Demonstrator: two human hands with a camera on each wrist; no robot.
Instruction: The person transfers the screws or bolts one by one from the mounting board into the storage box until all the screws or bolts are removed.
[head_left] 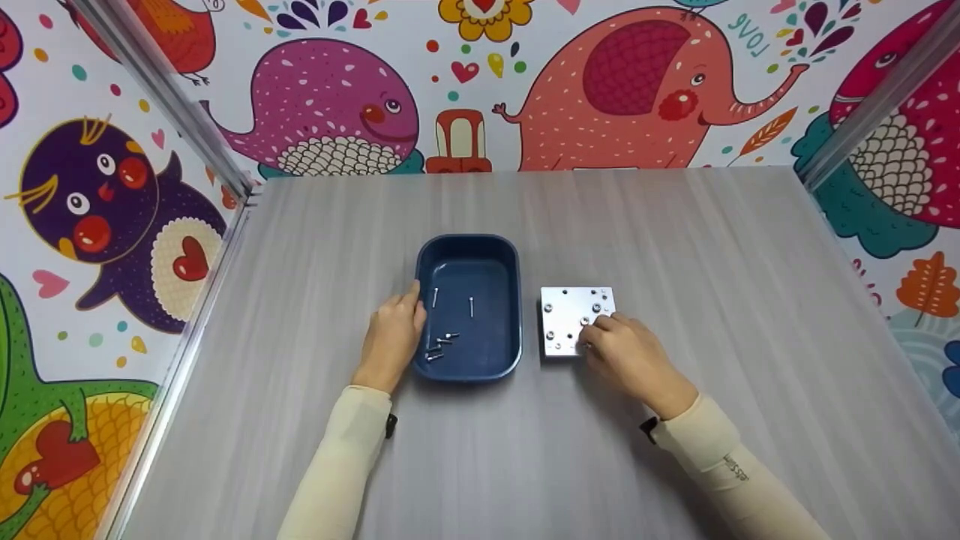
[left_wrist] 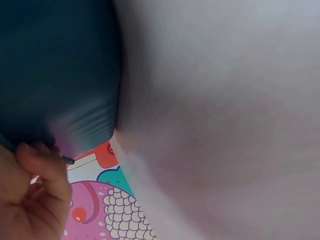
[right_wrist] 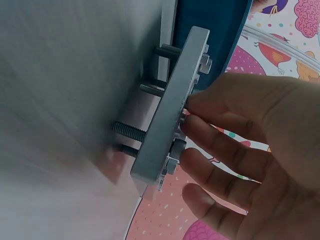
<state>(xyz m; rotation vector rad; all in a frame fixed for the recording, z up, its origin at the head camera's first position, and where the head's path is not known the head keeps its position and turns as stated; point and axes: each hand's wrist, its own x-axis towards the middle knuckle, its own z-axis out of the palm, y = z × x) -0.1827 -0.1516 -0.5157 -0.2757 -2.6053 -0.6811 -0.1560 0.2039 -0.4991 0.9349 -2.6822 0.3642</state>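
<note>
My left hand (head_left: 390, 336) grips the left rim of a blue plastic tray (head_left: 519, 300), with fingers curled at its edge in the left wrist view. Several small metal screws (head_left: 472, 306) lie loose on the tray's floor. To the tray's right, a square metal plate (head_left: 562, 321) has screw heads and holes across its top. Over the plate's near right part is my right hand (head_left: 631, 358), thumb and index finger pinching at a screw that they mostly hide. From the side, the right wrist view shows threaded shanks (right_wrist: 130, 131) sticking out below the plate.
Both tray and plate rest on a grey wood-grain table (head_left: 480, 457). Metal frame posts (head_left: 161, 82) rise at the far corners. Printed cartoon panels (head_left: 465, 82) stand behind and along the sides.
</note>
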